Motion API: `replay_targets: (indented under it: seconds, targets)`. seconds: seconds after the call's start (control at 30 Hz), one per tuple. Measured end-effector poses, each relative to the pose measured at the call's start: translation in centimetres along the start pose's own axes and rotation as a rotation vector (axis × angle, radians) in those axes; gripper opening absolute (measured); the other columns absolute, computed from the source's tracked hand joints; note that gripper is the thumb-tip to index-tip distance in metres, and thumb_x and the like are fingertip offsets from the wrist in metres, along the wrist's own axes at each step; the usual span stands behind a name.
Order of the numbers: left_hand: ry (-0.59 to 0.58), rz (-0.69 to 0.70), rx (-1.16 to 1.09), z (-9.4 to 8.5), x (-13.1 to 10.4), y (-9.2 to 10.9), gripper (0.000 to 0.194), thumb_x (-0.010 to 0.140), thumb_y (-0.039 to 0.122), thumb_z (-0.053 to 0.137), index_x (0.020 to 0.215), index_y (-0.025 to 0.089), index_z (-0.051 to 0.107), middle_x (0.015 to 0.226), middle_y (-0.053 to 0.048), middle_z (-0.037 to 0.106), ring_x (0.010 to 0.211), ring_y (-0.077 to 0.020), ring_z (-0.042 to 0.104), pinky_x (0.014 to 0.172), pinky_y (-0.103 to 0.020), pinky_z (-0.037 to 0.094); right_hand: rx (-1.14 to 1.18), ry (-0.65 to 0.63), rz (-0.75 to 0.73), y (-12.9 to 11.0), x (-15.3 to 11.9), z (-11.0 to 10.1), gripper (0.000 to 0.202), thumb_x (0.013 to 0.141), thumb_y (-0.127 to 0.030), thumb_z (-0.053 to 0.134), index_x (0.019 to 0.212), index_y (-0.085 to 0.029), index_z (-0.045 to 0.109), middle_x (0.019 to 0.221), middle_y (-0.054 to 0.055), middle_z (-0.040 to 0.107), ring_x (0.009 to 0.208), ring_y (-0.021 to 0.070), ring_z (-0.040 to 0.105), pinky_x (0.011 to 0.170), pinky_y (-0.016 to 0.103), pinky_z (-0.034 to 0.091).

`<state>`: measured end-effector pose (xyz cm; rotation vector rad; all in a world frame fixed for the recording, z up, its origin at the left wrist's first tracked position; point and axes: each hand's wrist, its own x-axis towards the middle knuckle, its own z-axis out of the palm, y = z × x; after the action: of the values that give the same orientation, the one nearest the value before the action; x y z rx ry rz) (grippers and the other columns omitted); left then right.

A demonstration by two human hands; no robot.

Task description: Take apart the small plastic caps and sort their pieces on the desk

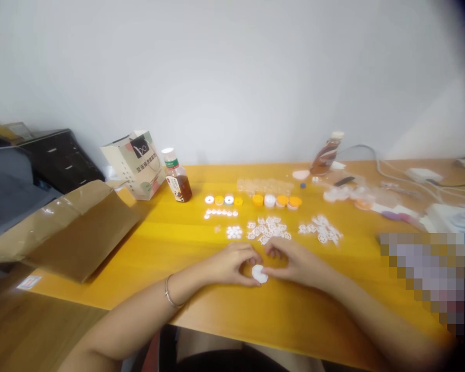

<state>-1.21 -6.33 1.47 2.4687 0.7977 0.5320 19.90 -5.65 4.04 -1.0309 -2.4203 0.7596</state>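
A small white round piece (260,274) is between my two hands, low over the front of the yellow table (217,305). My left hand (236,263) grips its left side between thumb and curled fingers. The thumb of my right hand (289,261) presses on its right side, with the fingers curled above. Just beyond the hands lie a pile of white cut-out pieces (269,229), a second pile (321,229) to the right and a cluster of small white pieces (234,232) to the left. Behind them stand rows of orange and white round pieces (282,201).
An open cardboard box (81,237) and a paper bag (135,165) are at the left. One bottle (178,178) stands beside the bag, another bottle (326,155) at the back right. Cables and clear plastic items (346,194) lie at the right.
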Motion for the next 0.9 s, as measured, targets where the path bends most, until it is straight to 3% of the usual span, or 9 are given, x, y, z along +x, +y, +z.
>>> replay_targets:
  seconds: [0.13, 0.37, 0.57, 0.7, 0.9]
  targets:
    - [0.006, -0.005, -0.003, -0.3, -0.1, -0.2, 0.034, 0.07, 0.041, 0.067, 0.092, 0.016, 0.057, 0.087, -0.005, 0.061, 0.08, -0.0159, 0.055, 0.073, -0.028, 0.042, 0.009, -0.057, 0.01, -0.2, -0.5, 1.1, 0.031, 0.066, -0.042, 0.069, 0.078, -0.02, 0.052, 0.076, 0.001, 0.055, 0.07, 0.0154, 0.05, 0.061, 0.026, 0.04]
    - [-0.017, 0.028, 0.028, -1.1, -0.3, 0.3, 0.02, 0.081, 0.032, 0.056, 0.093, 0.017, 0.061, 0.089, -0.004, 0.063, 0.081, -0.0137, 0.058, 0.075, -0.026, 0.043, 0.041, -0.039, -0.064, 0.7, -0.4, 2.2, 0.014, 0.073, -0.027, 0.061, 0.083, -0.02, 0.054, 0.078, 0.001, 0.054, 0.075, 0.0152, 0.05, 0.068, 0.027, 0.04]
    - [0.013, 0.03, 0.144, -0.2, -0.5, 0.3, 0.018, 0.086, 0.026, 0.051, 0.093, 0.018, 0.065, 0.089, -0.004, 0.062, 0.081, -0.0133, 0.057, 0.077, -0.026, 0.043, 0.03, 0.018, -0.079, 0.9, -0.4, 2.9, 0.009, 0.071, -0.022, 0.059, 0.073, -0.02, 0.05, 0.072, 0.0, 0.053, 0.069, 0.0146, 0.049, 0.064, 0.026, 0.039]
    - [0.077, -0.01, 0.176, 0.6, -0.5, 0.7, 0.017, 0.086, 0.024, 0.05, 0.087, 0.016, 0.064, 0.085, -0.005, 0.059, 0.08, -0.0141, 0.056, 0.076, -0.027, 0.043, 0.012, 0.049, -0.076, 0.7, -0.2, 3.1, 0.012, 0.066, -0.018, 0.06, 0.07, -0.02, 0.048, 0.069, -0.001, 0.052, 0.067, 0.0141, 0.048, 0.063, 0.026, 0.039]
    - [0.113, -0.177, 0.035, 1.0, -0.5, 1.1, 0.01, 0.082, 0.022, 0.054, 0.088, 0.016, 0.058, 0.089, -0.005, 0.057, 0.084, -0.015, 0.054, 0.075, -0.027, 0.044, 0.007, 0.063, -0.092, 0.4, -0.3, 3.2, 0.015, 0.063, -0.014, 0.058, 0.073, -0.02, 0.049, 0.07, -0.001, 0.052, 0.068, 0.014, 0.049, 0.065, 0.026, 0.039]
